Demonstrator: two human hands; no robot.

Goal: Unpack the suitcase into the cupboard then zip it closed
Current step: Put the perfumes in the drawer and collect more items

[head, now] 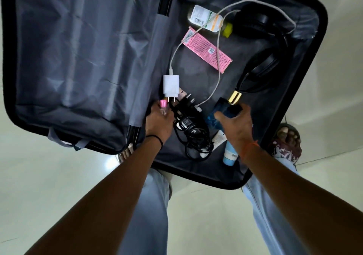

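Open suitcase [196, 168] flat on pale floor [49, 186], left hand [159, 120] curled round small pink-capped bottle [163, 106] beside white charger [171, 85], right hand [236, 124] gripping blue gold-capped perfume bottle [224, 110], black headphones [263, 58], pink box [207, 50], tangled black cable [194, 134] in right half.

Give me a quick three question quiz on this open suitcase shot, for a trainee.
1. True or false: the right hand grips the blue perfume bottle with the gold cap.
2. Which lies beside the headphones? A: clear bottle with yellow cap; B: black adapter with coiled cord; C: light blue tube.
3. Fill in: the left hand holds a small bottle with a ___ cap.

Key: 1 true; 2 A; 3 pink.
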